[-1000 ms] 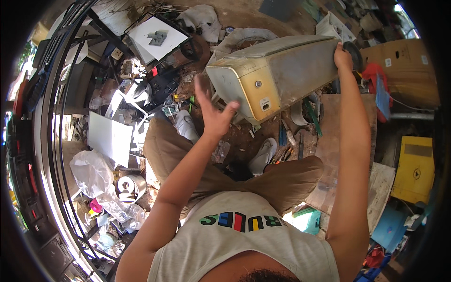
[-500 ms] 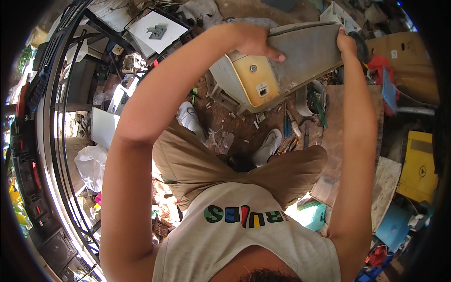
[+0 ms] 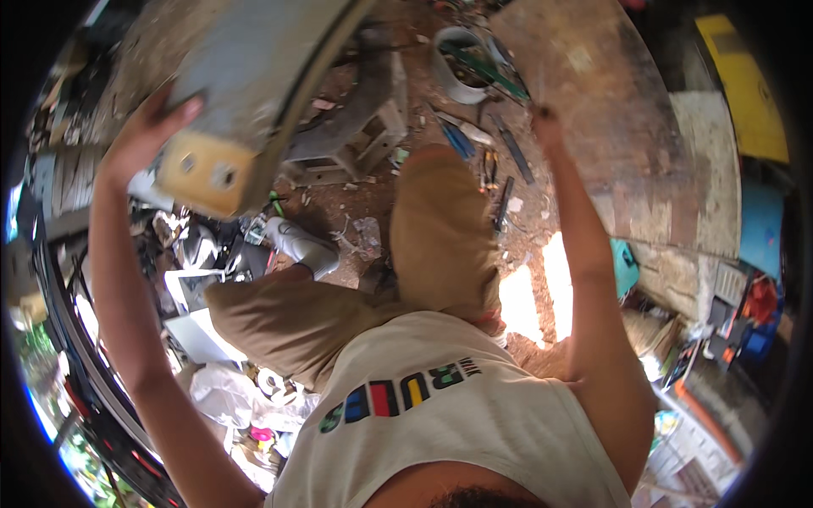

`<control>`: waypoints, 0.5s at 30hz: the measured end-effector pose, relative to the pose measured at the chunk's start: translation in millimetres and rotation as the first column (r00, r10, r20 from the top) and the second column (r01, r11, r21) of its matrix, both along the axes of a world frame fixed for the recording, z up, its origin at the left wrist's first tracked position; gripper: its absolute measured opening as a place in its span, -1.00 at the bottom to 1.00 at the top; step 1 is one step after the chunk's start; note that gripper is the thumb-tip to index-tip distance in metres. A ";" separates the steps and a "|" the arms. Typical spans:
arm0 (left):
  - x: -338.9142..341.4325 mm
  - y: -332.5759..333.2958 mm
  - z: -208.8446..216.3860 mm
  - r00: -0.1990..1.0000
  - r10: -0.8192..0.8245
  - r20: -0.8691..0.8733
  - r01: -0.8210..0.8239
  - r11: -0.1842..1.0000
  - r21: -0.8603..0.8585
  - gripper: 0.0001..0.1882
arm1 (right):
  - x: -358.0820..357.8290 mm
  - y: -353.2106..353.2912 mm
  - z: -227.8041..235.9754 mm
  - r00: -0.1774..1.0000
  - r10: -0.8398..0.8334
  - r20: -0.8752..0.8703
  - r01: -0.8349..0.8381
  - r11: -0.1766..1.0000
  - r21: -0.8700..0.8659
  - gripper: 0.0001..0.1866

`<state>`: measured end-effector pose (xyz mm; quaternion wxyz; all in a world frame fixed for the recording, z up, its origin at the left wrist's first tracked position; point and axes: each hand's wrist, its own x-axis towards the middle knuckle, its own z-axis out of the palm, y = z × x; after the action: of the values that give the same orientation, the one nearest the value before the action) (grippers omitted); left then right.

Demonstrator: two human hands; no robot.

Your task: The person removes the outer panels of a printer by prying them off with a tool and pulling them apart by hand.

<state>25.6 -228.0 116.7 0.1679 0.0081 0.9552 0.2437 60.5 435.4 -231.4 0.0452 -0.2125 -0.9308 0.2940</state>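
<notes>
My left hand [image 3: 140, 140] grips the side of a large grey box-like casing [image 3: 246, 72], its thumb lying on the top face. A yellowish end panel [image 3: 206, 173] with a round fitting and a dark socket faces me. The casing is tilted at the upper left, apart from the grey frame-like stand [image 3: 368, 135]. My right hand [image 3: 546, 131] is off the casing, beside a round container [image 3: 461, 89] with a long green tool [image 3: 483, 68] in it. Motion smears its fingers, so I cannot tell whether they hold anything.
Blue-handled pliers [image 3: 456, 135], a dark flat bar [image 3: 511, 148] and other hand tools lie on the dirt floor between my legs and the wooden board [image 3: 601, 110]. A yellow case [image 3: 745, 85] stands at far right. Plastic bags [image 3: 224, 394] and scrap crowd the left.
The casing has swung left and come off the stand with my left hand on it. My right hand has let go of its far end and moved left and nearer, beside the container.
</notes>
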 end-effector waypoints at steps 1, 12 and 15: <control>-5.1 -6.1 -1.0 0.999 -0.032 0.029 0.031 0.999 0.025 0.12 | 49.5 12.8 -52.4 0.990 -0.099 0.102 0.093 0.994 0.063 -0.51; -24.4 -98.4 16.4 0.992 -0.105 0.072 0.112 0.990 -0.087 -0.25 | 239.7 -29.2 -205.8 0.763 -0.287 0.580 0.422 0.900 -0.111 -0.27; -26.1 -180.2 26.2 0.989 -0.091 0.119 0.116 0.966 -0.231 -0.34 | 251.4 -18.4 -205.3 0.554 -0.325 0.766 0.494 0.870 0.011 -0.12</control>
<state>-0.6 -408.2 142.8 0.2313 0.0248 0.9653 0.1191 312.0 417.0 -436.7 -0.2953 -0.5288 -0.7535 0.2557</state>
